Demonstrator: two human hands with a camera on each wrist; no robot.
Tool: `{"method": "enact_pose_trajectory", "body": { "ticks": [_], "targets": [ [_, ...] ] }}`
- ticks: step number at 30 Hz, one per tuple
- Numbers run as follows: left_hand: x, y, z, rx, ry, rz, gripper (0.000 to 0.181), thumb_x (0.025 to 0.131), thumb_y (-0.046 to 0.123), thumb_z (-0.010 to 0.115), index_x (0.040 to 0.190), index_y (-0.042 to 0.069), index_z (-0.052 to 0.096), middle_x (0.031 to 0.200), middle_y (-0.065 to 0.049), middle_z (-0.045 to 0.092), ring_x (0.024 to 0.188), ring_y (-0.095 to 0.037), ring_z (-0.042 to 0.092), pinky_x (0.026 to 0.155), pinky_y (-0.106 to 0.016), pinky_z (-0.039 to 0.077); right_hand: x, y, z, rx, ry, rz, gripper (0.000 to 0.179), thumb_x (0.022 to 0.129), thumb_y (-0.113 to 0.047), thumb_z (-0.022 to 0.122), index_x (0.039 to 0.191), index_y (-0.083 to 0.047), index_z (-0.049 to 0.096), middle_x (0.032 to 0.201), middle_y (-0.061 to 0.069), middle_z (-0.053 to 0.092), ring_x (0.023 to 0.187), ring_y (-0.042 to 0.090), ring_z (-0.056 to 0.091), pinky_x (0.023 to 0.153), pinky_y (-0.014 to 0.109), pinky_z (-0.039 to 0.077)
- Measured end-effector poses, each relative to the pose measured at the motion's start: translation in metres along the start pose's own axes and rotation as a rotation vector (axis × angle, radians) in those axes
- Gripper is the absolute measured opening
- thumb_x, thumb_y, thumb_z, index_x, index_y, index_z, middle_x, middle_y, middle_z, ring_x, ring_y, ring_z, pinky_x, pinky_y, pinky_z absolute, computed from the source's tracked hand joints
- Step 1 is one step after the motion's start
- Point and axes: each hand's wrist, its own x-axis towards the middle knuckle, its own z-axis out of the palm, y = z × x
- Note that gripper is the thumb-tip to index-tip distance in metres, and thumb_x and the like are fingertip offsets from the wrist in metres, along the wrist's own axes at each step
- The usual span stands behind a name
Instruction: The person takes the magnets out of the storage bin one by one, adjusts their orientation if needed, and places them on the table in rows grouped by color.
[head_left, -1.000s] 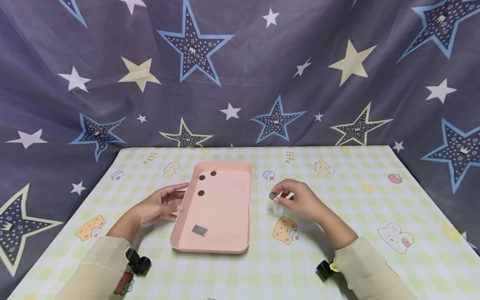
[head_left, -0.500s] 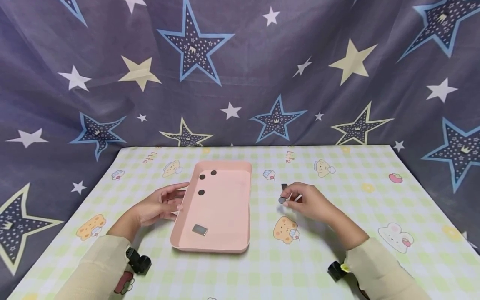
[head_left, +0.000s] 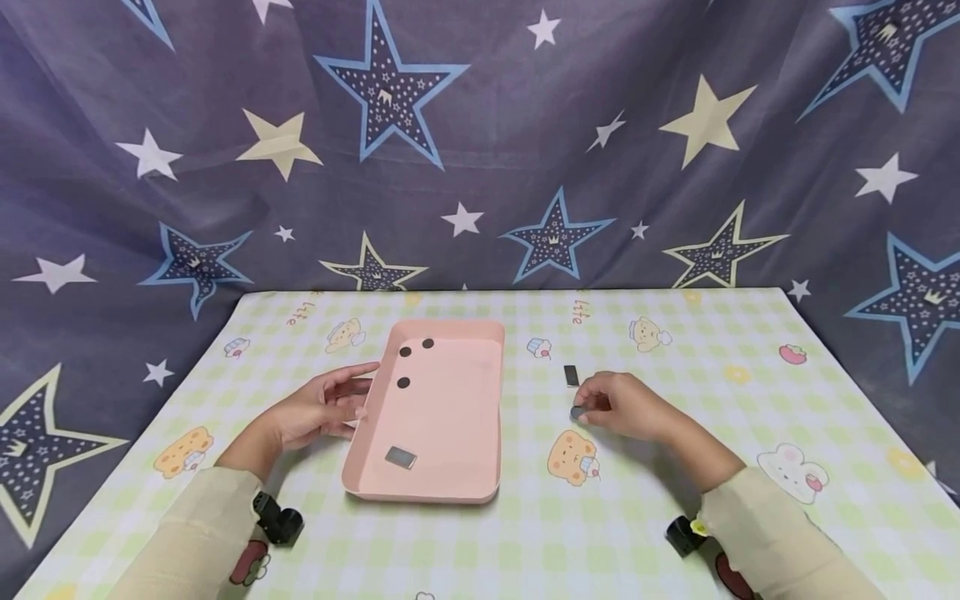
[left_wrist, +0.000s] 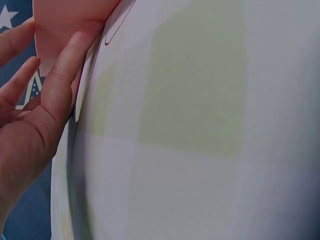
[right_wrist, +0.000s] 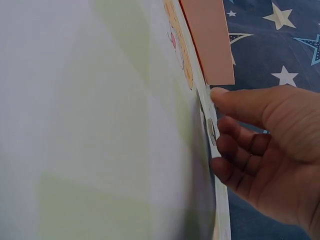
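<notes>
Touching the left wall of a pink, shallow, rectangular tray (head_left: 446,417) with the left hand (head_left: 311,412), spread and mostly straight-fingered. Seeing inside it, near the front, a grey, silver-edged rectangular piece (head_left: 401,457), then three dark, round discs (head_left: 404,383) toward the far left. Finding a second dark rectangular piece (head_left: 572,376) farther right, on the green-and-white checked cloth (head_left: 525,542). Just in front, pinching a fourth dark disc (head_left: 576,412) in the right hand (head_left: 626,406); cannot tell whether touching the cloth.
</notes>
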Motion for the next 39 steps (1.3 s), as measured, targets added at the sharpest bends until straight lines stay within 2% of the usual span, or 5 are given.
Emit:
{"method": "enact_pose_trajectory", "body": {
  "ticks": [7,21,32,39],
  "targets": [
    [0.0,0.001,0.0,0.001,-0.007,0.003,0.075,0.095,0.0,0.059,0.157,0.008,0.018,0.152,-0.029,0.026,0.116,-0.027,0.059,0.087,-0.054,0.051,0.0,0.004,0.0,-0.029,-0.047,-0.002,0.01,0.084,-0.001,0.073,0.092,-0.005,0.068,0.073,-0.005,0.052,0.065,0.01,0.045,0.062,0.025,0.041],
    [-0.001,0.001,0.0,0.004,0.002,0.003,0.075,0.094,0.0,0.059,0.157,0.009,0.019,0.15,-0.028,0.028,0.115,-0.027,0.059,0.087,-0.054,0.052,0.002,0.006,0.001,-0.009,-0.031,0.013,0.013,0.086,-0.003,0.072,0.097,-0.006,0.067,0.072,-0.005,0.053,0.062,0.009,0.044,0.063,0.026,0.041],
    [-0.003,0.001,0.001,0.003,-0.005,0.007,0.076,0.094,0.001,0.061,0.156,0.007,0.017,0.15,-0.03,0.026,0.115,-0.029,0.059,0.086,-0.052,0.052,-0.001,0.001,0.0,0.102,0.052,0.039,0.019,0.085,-0.005,0.075,0.102,-0.002,0.067,0.085,0.001,0.06,0.072,0.015,0.053,0.062,0.025,0.046],
    [-0.003,0.001,0.0,0.001,-0.01,0.014,0.076,0.094,0.001,0.06,0.156,0.006,0.017,0.151,-0.03,0.025,0.115,-0.029,0.059,0.086,-0.053,0.052,0.001,-0.005,-0.002,0.219,0.089,0.053,0.021,0.086,-0.006,0.074,0.105,-0.001,0.067,0.097,0.01,0.064,0.083,0.02,0.059,0.07,0.03,0.052]
  ]
}}
